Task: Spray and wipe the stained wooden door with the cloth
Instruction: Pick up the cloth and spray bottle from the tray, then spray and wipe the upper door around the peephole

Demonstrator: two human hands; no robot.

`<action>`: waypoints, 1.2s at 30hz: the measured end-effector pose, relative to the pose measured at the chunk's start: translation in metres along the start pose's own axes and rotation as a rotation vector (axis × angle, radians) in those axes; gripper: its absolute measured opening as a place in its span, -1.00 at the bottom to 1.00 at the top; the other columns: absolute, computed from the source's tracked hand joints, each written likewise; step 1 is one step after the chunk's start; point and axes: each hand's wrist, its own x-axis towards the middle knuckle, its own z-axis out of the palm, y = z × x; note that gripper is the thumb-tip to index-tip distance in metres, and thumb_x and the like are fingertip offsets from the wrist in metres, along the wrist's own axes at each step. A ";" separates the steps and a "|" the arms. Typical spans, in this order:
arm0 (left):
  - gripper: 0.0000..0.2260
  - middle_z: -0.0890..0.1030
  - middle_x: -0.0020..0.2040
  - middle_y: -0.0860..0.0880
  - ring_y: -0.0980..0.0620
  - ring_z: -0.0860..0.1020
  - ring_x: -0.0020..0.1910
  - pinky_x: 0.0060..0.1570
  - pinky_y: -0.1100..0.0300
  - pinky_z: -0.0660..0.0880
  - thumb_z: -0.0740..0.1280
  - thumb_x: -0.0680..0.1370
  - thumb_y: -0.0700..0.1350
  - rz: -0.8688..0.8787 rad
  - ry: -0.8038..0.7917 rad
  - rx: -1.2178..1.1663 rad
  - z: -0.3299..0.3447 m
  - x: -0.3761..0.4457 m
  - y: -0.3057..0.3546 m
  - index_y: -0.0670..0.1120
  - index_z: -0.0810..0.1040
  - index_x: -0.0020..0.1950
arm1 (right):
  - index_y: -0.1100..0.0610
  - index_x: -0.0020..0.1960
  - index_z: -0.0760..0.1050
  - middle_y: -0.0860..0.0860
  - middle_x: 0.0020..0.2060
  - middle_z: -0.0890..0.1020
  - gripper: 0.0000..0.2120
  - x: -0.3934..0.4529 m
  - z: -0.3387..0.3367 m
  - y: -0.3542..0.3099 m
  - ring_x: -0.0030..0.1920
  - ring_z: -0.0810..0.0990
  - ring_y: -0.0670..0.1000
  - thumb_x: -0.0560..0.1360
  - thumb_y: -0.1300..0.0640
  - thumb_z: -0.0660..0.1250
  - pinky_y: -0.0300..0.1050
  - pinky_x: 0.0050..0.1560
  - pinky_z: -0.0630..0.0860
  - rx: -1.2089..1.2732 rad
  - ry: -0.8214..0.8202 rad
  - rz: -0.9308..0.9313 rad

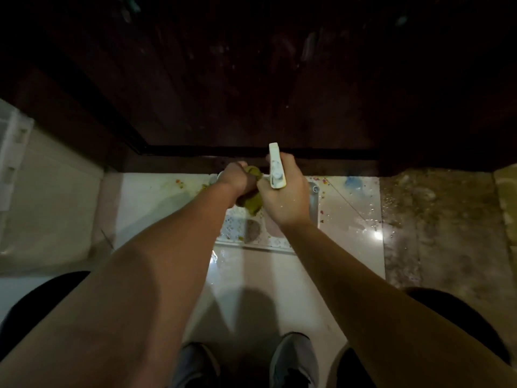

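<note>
Item one, the wooden door (251, 79): dark reddish-brown, faint vertical grain, flecked and smeared with pale marks across its upper part, filling the top of your view with its bottom edge meeting a dark threshold strip (195, 161). Item two, the floor (265, 275): glossy pale tile, wet-looking, with a bright glint of light to your right, scattered coloured crumbs and a bluish smear near the door; further right it gives way to a rough, mottled brown surface (436, 219). Item three, a flat rectangular tray (313, 203) with a pale raised rim and patterned base, lying on the tile under your hands (contents mostly hidden; a dull round patch shows on its base). Item four, a translucent ribbed plastic container (11, 152) at the far left, contents not discernible. Item five, the cloth (251, 204): olive-yellow, soft, bunched, gripped in your left hand (237, 180), which is closed in a fist around it just above the tray. Item six, the spray bottle (276, 169): white plastic head, nozzle pointing toward the door's base, held in your right hand (285, 197), fingers wrapped tightly around it. The two hands are touching or nearly so. Your grey shoes (293, 359) show at the bottom edge.
</note>
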 end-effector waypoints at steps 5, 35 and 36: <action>-0.91 0.51 -0.28 -0.12 -0.08 0.49 -0.28 -0.30 0.10 0.44 0.28 0.50 -0.21 0.084 0.043 -0.119 -0.058 -0.113 0.095 -0.05 0.43 -0.17 | 0.11 0.00 0.47 0.05 -0.24 0.58 -0.83 -0.024 -0.062 -0.129 -0.22 0.56 0.06 0.43 0.22 0.37 0.11 -0.17 0.56 0.082 0.051 0.022; -0.84 0.55 -0.35 -0.03 -0.06 0.56 -0.25 -0.10 -0.06 0.57 0.35 0.36 0.03 0.916 0.515 -0.168 -0.403 -0.720 0.679 -0.06 0.54 -0.27 | 0.06 -0.16 0.54 -0.08 -0.29 0.60 -0.93 -0.095 -0.460 -0.898 -0.19 0.60 -0.01 0.47 0.09 0.39 0.01 -0.10 0.56 0.289 0.303 -0.667; -0.81 0.55 -0.38 -0.03 -0.07 0.55 -0.27 -0.15 -0.04 0.55 0.38 0.39 0.04 0.934 0.539 -0.160 -0.410 -0.729 0.686 -0.06 0.54 -0.30 | 0.07 -0.19 0.53 -0.08 -0.31 0.59 -0.88 -0.096 -0.466 -0.910 -0.21 0.59 -0.02 0.47 0.05 0.39 -0.01 -0.13 0.55 0.296 0.317 -0.686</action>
